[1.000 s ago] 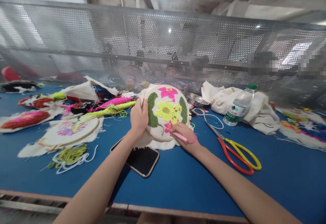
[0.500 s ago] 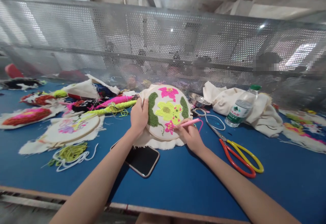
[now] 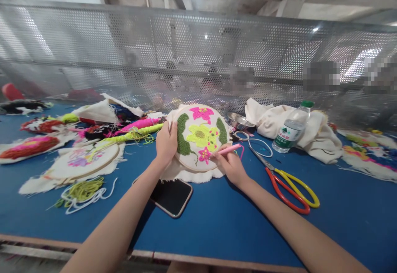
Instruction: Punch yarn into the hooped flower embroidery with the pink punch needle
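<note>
An embroidery hoop [image 3: 203,167] with white cloth stands tilted toward me, bearing pink and yellow flowers and dark green leaves in looped yarn. My left hand [image 3: 166,140] grips its left edge, thumb in front and the other fingers hidden behind. In my right hand [image 3: 230,164] is a pink punch needle [image 3: 229,149], held like a pen. Its tip end is at the small pink flower [image 3: 204,155] low on the cloth, though the point itself is too small to make out. Pink yarn [image 3: 242,152] trails from the tool's back end.
A phone [image 3: 173,197] lies below the hoop. To the right are scissors [image 3: 287,188] with red and yellow handles, a water bottle [image 3: 290,134] and bunched white cloth [image 3: 324,147]. On the left lie a second hoop [image 3: 113,160], green yarn [image 3: 85,189] and several yarn bundles. A perforated metal screen [image 3: 192,58] stands behind.
The whole view has shifted slightly, so things sit a little farther left. Both hands keep their holds, and the punch needle stays at the small pink flower.
</note>
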The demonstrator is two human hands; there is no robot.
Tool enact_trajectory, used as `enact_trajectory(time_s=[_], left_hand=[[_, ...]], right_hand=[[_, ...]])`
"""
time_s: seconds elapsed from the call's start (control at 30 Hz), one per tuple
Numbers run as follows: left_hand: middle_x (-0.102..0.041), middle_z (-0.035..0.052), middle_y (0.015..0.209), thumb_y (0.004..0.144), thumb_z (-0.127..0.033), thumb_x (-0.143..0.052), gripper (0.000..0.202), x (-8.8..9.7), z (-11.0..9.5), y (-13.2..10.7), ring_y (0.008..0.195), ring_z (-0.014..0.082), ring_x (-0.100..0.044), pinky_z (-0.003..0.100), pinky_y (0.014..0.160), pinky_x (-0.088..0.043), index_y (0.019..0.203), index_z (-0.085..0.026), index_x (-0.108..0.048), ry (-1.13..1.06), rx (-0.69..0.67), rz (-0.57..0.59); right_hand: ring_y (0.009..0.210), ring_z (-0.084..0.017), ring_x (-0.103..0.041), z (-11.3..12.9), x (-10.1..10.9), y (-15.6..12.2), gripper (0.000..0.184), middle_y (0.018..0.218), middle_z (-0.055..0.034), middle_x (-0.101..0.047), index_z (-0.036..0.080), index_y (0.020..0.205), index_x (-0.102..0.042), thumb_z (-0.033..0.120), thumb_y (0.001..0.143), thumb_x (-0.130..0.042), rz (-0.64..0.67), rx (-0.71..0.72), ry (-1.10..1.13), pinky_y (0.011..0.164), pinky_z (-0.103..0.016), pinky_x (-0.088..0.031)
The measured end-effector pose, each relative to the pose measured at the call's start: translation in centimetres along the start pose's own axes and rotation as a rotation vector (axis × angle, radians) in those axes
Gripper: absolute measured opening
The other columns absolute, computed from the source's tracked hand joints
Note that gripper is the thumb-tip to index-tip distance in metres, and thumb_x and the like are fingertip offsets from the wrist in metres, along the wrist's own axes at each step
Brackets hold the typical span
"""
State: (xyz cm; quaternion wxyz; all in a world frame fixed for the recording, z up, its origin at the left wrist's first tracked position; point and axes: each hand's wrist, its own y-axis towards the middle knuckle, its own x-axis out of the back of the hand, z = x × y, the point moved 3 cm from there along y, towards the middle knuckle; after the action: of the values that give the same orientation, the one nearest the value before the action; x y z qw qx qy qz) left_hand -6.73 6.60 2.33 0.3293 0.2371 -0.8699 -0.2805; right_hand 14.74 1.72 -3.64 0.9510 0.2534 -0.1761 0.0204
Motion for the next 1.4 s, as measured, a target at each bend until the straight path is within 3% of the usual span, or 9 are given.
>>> enact_trajectory(time_s=[0.33, 0.53, 0.67, 0.77, 0.93, 1.4], left_hand=[[-0.042, -0.0021, 0.06, 0.091, -0.033, -0.039, 0.031, 0.0, 0.0, 0.0, 0.058, 0.015, -0.042, 0.027, 0.057, -0.031, 0.064, -0.023, -0.029, 0.008, -0.012, -0.008], [-0.037, -0.0035, 0.057, 0.091, -0.034, -0.04, 0.031, 0.0, -0.2, 0.0, 0.054, 0.0148, -0.04, 0.027, 0.055, -0.029, 0.065, -0.023, -0.027, -0.03, -0.046, -0.003], [-0.036, -0.004, 0.056, 0.091, -0.033, -0.039, 0.03, 0.2, -0.8, -0.1, 0.054, 0.0144, -0.039, 0.027, 0.055, -0.028, 0.065, -0.023, -0.027, -0.08, -0.088, 0.005], [-0.037, -0.0036, 0.058, 0.091, -0.033, -0.039, 0.03, 0.2, -0.9, -0.2, 0.055, 0.0145, -0.04, 0.027, 0.056, -0.029, 0.066, -0.023, -0.028, -0.099, -0.094, 0.0], [-0.04, -0.002, 0.059, 0.091, -0.033, -0.039, 0.029, 0.0, -0.2, -0.1, 0.057, 0.016, -0.042, 0.028, 0.056, -0.029, 0.066, -0.023, -0.028, -0.035, -0.049, -0.004], [-0.042, -0.0014, 0.059, 0.091, -0.035, -0.037, 0.03, -0.2, 0.2, 0.0, 0.057, 0.0166, -0.044, 0.028, 0.056, -0.03, 0.065, -0.023, -0.03, 0.071, -0.029, 0.009]], right_hand=[[0.078, -0.019, -0.063, 0.4, 0.2, -0.1, 0.017, 0.088, -0.0055, -0.062, 0.021, 0.083, -0.058, 0.035, 0.089, -0.049, 0.011, 0.117, -0.155, 0.072, -0.032, -0.049], [0.091, -0.019, -0.062, -0.1, -0.2, -0.2, 0.014, 0.095, -0.0039, -0.066, 0.026, 0.09, -0.061, 0.036, 0.088, -0.05, 0.091, 0.243, -0.175, 0.081, -0.034, -0.049], [0.085, -0.02, -0.06, -0.1, -0.7, 0.5, 0.018, 0.087, -0.0048, -0.065, 0.024, 0.079, -0.062, 0.036, 0.087, -0.052, 0.149, 0.268, -0.23, 0.077, -0.034, -0.048], [0.081, -0.02, -0.059, 0.3, -0.9, 0.9, 0.019, 0.08, -0.0043, -0.063, 0.023, 0.072, -0.061, 0.037, 0.084, -0.056, 0.148, 0.25, -0.259, 0.075, -0.034, -0.047], [0.082, -0.017, -0.062, 0.8, -0.4, 0.4, 0.017, 0.088, -0.0017, -0.065, 0.023, 0.088, -0.06, 0.036, 0.089, -0.049, 0.067, 0.144, -0.23, 0.071, -0.029, -0.048], [0.066, -0.015, -0.059, 0.4, 0.2, 0.1, 0.02, 0.078, -0.0016, -0.06, 0.02, 0.079, -0.053, 0.037, 0.089, -0.048, -0.026, 0.057, -0.209, 0.062, -0.027, -0.044]])
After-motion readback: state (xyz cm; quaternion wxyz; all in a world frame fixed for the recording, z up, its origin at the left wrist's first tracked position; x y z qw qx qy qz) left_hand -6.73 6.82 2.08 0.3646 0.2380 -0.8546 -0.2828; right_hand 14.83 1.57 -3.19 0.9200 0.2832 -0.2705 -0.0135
